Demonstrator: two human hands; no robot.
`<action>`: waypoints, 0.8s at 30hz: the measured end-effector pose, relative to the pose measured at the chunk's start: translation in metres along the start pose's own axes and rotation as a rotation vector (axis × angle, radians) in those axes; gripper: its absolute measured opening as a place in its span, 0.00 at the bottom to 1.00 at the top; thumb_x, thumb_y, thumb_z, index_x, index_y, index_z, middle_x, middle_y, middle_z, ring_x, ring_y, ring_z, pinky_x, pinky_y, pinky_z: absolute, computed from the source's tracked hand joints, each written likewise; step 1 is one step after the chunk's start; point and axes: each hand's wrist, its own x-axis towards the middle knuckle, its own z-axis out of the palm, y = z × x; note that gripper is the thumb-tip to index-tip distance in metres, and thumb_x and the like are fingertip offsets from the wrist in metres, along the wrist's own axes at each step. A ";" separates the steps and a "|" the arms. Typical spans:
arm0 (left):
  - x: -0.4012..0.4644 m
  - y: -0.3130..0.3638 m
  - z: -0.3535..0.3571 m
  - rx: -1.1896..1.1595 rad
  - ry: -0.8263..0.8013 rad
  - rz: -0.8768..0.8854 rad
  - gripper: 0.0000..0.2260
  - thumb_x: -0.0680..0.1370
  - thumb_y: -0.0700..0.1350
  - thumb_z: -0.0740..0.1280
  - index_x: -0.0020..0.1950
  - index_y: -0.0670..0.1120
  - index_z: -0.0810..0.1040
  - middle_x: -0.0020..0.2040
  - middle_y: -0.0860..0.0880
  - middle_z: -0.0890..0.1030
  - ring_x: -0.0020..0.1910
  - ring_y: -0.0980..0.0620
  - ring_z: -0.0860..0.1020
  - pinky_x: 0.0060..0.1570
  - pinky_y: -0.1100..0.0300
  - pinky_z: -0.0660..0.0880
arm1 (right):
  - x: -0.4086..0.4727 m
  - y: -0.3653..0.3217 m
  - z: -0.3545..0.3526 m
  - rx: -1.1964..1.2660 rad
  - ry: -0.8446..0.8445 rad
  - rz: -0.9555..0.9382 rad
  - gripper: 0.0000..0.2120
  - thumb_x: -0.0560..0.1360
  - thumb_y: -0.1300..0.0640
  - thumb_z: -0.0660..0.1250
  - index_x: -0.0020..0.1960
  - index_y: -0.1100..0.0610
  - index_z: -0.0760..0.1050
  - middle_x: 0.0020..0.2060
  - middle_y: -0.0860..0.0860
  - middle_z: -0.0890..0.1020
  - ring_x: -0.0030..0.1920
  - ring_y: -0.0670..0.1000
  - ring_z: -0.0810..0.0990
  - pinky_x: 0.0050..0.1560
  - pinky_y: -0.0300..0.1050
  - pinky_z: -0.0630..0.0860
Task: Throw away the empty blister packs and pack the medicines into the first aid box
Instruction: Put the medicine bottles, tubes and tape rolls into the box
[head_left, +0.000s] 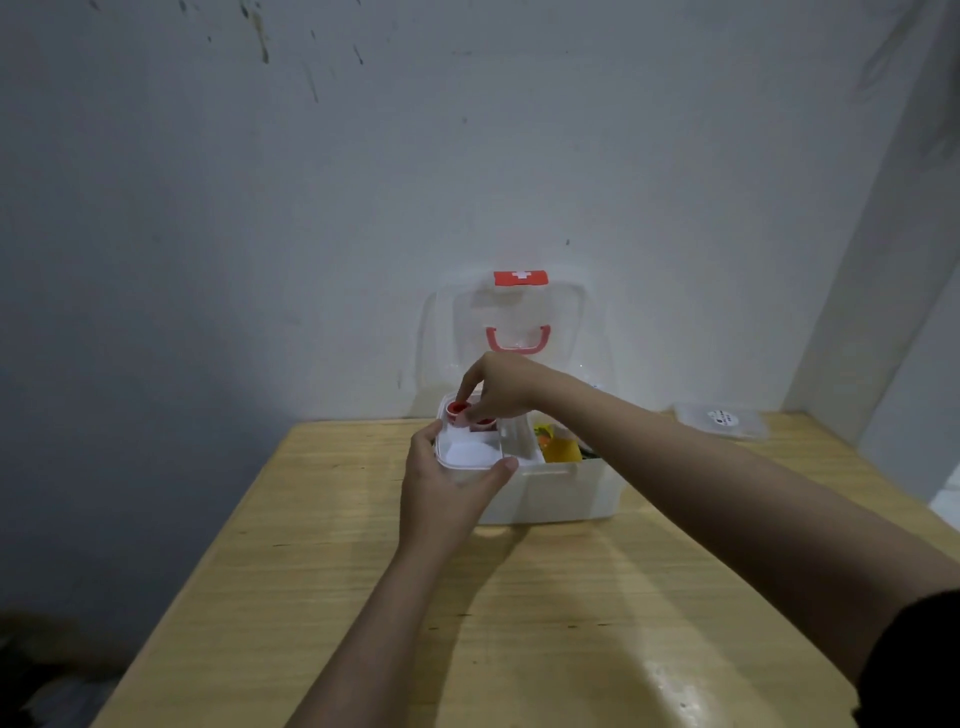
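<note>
A left hand (447, 483) grips the white tray (467, 452) atop the open first aid box (561, 488), while the right hand (501, 387) pinches a red-capped bottle (458, 410) in the tray's far corner.

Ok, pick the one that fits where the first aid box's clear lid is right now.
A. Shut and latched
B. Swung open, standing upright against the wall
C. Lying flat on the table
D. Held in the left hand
B: the clear lid stands upright behind the first aid box, against the wall, red handle showing.

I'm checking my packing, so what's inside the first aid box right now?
The first aid box holds a white tray with a red-capped bottle, beside yellow packets. Anything under the tray is hidden.
</note>
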 end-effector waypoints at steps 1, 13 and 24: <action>0.000 0.000 0.000 -0.007 0.000 0.005 0.39 0.63 0.57 0.77 0.69 0.54 0.63 0.65 0.53 0.70 0.61 0.51 0.70 0.49 0.59 0.74 | -0.004 0.002 -0.005 0.013 0.016 -0.002 0.16 0.71 0.50 0.71 0.56 0.55 0.81 0.58 0.52 0.80 0.52 0.52 0.79 0.48 0.40 0.71; -0.004 -0.004 0.006 -0.068 0.059 0.030 0.39 0.63 0.55 0.78 0.69 0.54 0.64 0.59 0.57 0.70 0.57 0.54 0.72 0.49 0.58 0.77 | -0.122 0.111 -0.060 0.060 0.187 0.208 0.09 0.70 0.53 0.73 0.49 0.54 0.82 0.45 0.53 0.85 0.42 0.47 0.81 0.41 0.37 0.73; -0.005 -0.004 0.012 -0.048 0.080 0.013 0.38 0.66 0.53 0.77 0.71 0.52 0.62 0.68 0.48 0.70 0.61 0.48 0.72 0.49 0.56 0.77 | -0.184 0.194 0.004 -0.167 0.020 0.341 0.14 0.70 0.55 0.71 0.55 0.50 0.80 0.54 0.50 0.82 0.45 0.45 0.74 0.49 0.43 0.75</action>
